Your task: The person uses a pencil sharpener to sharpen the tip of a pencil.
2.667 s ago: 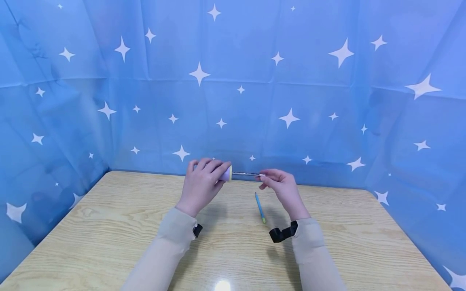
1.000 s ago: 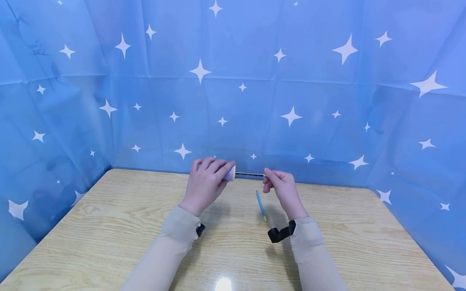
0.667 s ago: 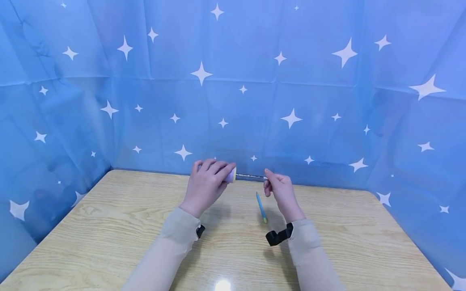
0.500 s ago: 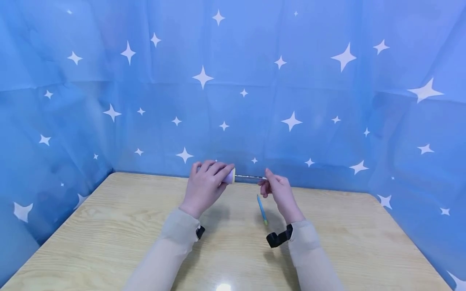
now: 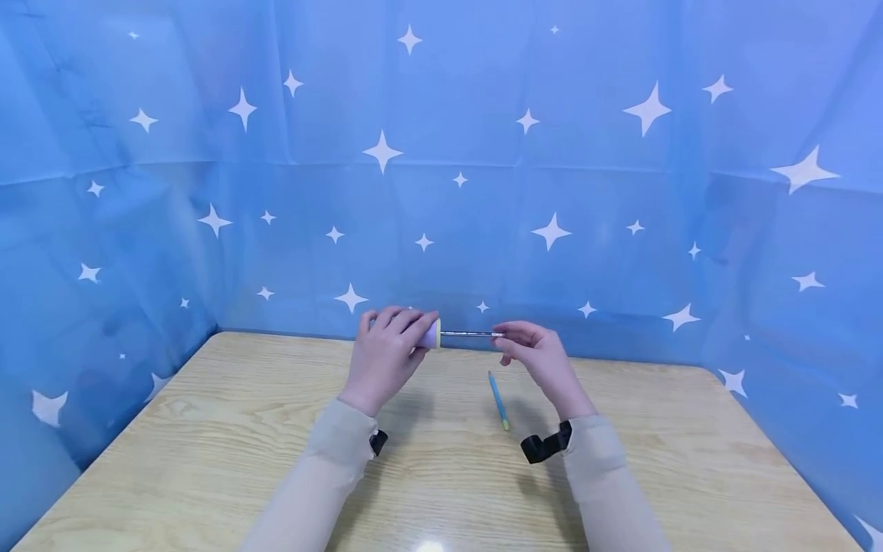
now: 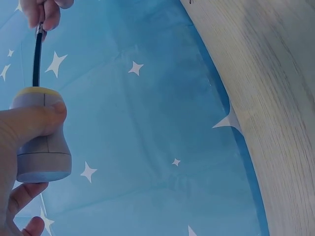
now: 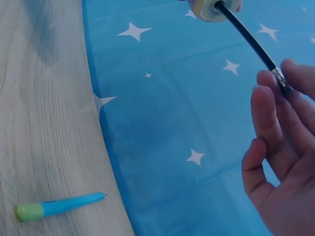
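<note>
My left hand [image 5: 386, 356] grips a lavender, waisted pencil sharpener [image 6: 45, 142] with a yellow rim, held sideways above the far part of the table. Its thumb presses the side in the left wrist view. A dark pencil [image 7: 248, 37] runs straight out of the sharpener's round hole. Its far tip is inside and hidden. My right hand [image 5: 541, 360] pinches the pencil's silvery end between thumb and fingertips, the other fingers loosely bent. Below the right hand a blue pencil [image 5: 497, 400] with a yellow-green end lies on the wood.
The light wood table [image 5: 241, 460] ends just behind the hands. Blue cloth with white stars [image 5: 441, 199] hangs around its back and sides. A black wrist camera [image 5: 545, 445] sits on the right sleeve.
The right hand's fingers have turned back and forth at the pencil's end, its thumb now lower than half a second ago. The left hand with the sharpener has shifted slightly.
</note>
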`<state>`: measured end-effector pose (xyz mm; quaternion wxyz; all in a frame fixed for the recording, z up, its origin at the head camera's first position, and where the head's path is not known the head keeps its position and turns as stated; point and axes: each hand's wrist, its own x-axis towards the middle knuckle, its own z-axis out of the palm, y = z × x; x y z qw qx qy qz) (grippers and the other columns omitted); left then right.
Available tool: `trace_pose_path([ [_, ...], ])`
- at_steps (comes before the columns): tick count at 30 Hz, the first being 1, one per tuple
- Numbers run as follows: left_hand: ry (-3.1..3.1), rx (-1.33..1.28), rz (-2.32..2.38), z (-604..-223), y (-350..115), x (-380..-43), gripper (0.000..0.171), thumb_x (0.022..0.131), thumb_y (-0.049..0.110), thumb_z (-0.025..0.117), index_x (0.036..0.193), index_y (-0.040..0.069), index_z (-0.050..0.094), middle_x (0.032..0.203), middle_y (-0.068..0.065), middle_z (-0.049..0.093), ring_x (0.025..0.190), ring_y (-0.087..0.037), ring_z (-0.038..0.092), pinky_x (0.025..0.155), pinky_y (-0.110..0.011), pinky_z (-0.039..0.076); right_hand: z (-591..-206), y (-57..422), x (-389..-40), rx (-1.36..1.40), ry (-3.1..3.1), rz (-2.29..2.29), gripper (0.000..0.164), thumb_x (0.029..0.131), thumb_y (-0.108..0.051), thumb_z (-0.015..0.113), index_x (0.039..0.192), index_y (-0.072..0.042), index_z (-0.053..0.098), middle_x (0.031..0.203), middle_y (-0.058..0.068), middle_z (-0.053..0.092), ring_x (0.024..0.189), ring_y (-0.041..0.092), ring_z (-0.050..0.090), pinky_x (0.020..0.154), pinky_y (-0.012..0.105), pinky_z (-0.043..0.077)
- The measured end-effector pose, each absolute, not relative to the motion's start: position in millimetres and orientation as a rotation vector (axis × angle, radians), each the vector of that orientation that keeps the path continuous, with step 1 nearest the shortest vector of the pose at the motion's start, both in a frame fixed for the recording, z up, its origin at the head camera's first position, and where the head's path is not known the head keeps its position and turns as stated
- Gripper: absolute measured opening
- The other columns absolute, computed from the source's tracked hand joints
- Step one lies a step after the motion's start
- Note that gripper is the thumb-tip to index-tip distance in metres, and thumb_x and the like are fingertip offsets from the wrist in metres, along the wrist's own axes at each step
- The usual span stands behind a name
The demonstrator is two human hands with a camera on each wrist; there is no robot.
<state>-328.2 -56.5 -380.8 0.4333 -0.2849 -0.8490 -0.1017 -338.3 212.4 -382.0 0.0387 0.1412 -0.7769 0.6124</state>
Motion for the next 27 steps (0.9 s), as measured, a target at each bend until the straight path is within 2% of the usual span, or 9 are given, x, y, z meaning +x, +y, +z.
trace_pose_path([
  [3, -2.106, -0.7, -0.263, -381, -59, -328, 0.051, 0.075, 0.016, 0.083, 0.123, 0.022, 0.068, 0.113, 0.002, 0.067, 0.108, -0.023, 0.055, 0.086, -0.045, 0.038, -381, 209, -341, 0.459, -2.416, 1.827, 0.033, 0.09, -0.025, 0.07, 0.118, -0.007, 0.068, 0.103, 0.01, 0.071, 0.083, 0.041, 0.063, 0.085, 0.042, 0.049],
  [8, -2.109, -0.728, -0.246, -381, -59, -329, 0.049, 0.078, 0.017, 0.081, 0.124, 0.023, 0.067, 0.114, 0.003, 0.066, 0.109, -0.023, 0.055, 0.087, -0.045, 0.039, -383, 208, -341, 0.428, -2.455, 1.735, 0.03, 0.093, -0.022, 0.066, 0.116, -0.004, 0.068, 0.096, 0.009, 0.073, 0.079, 0.032, 0.066, 0.09, 0.047, 0.047],
  [13, -2.117, -0.739, -0.245, -381, -56, -329, 0.049, 0.077, 0.019, 0.082, 0.124, 0.023, 0.067, 0.114, 0.002, 0.066, 0.11, -0.023, 0.055, 0.088, -0.045, 0.039, -387, 209, -340, 0.44, -2.464, 1.736, 0.029, 0.095, -0.021, 0.063, 0.116, -0.001, 0.066, 0.096, 0.008, 0.073, 0.083, 0.029, 0.069, 0.097, 0.049, 0.044],
  [19, -2.11, -0.744, -0.227, -381, -54, -330, 0.048, 0.078, 0.02, 0.081, 0.123, 0.022, 0.068, 0.113, 0.002, 0.066, 0.11, -0.023, 0.056, 0.088, -0.044, 0.04, -390, 209, -339, 0.42, -2.453, 1.708, 0.031, 0.096, -0.028, 0.062, 0.111, -0.002, 0.069, 0.094, 0.007, 0.073, 0.084, 0.021, 0.069, 0.097, 0.049, 0.044],
  [27, -2.124, -0.738, -0.227, -383, -55, -329, 0.049, 0.078, 0.02, 0.081, 0.125, 0.022, 0.067, 0.115, 0.001, 0.065, 0.111, -0.024, 0.055, 0.089, -0.045, 0.039, -392, 205, -337, 0.397, -2.435, 1.743, 0.04, 0.097, -0.035, 0.058, 0.108, 0.001, 0.068, 0.088, 0.007, 0.073, 0.08, 0.023, 0.068, 0.094, 0.047, 0.045],
])
